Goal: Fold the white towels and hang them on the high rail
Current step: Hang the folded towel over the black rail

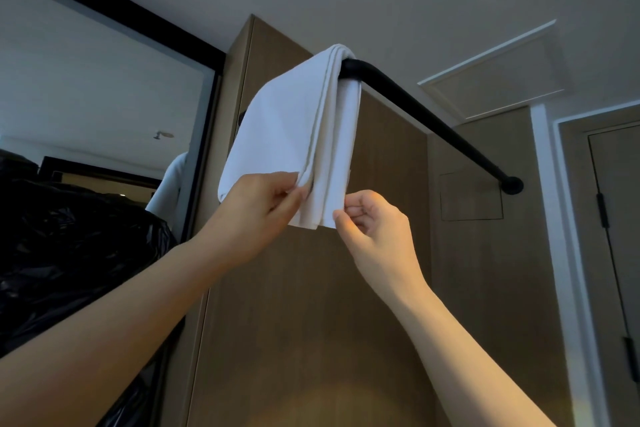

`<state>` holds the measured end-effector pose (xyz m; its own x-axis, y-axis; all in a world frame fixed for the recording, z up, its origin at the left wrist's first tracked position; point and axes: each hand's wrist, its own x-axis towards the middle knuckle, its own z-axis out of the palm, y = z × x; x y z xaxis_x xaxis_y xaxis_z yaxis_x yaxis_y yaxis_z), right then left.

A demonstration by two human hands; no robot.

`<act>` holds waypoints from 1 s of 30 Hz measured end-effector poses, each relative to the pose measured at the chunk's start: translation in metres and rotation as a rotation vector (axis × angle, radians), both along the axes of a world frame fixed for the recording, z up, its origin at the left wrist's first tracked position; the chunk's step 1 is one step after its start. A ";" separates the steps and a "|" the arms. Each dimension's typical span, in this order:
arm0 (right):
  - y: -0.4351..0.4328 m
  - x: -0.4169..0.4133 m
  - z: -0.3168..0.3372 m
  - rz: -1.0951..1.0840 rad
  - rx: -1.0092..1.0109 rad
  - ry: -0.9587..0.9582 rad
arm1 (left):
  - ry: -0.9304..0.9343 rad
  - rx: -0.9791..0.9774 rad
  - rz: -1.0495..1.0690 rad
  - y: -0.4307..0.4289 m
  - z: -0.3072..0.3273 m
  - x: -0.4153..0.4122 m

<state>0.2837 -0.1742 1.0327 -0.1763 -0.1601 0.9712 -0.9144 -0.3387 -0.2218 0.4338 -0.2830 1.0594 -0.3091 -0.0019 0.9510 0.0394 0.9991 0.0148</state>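
Towel [294,121], folded, hangs draped over the high black rail [433,114] by its left bend, looking soft, light and apt to slide, best held at the lower edge, where the fingers of the left hand [263,204] pinch the front layers and those of the right hand [374,222] pinch the corner.

The towel [287,121] hung over the rail [415,104], above both hands. The left hand [259,208] pinched its lower edge and the right hand [374,229], just beside it, pinched the corner. A mirror [86,97] and, seemingly, plastic bags [69,236] lay left of the left hand. A door [616,218] stood well right of the right hand.
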 end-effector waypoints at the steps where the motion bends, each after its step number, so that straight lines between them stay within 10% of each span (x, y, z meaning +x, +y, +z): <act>1: -0.002 0.002 -0.001 -0.003 -0.015 0.022 | 0.002 0.004 -0.005 0.000 0.001 0.000; 30: 0.002 0.012 0.007 -0.068 -0.022 0.080 | -0.055 -0.065 0.419 0.031 -0.011 -0.001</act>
<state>0.2957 -0.1722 1.0393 -0.1081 -0.1285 0.9858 -0.9500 -0.2789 -0.1405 0.4327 -0.2516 1.0487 -0.3450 -0.0786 0.9353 -0.3691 0.9276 -0.0582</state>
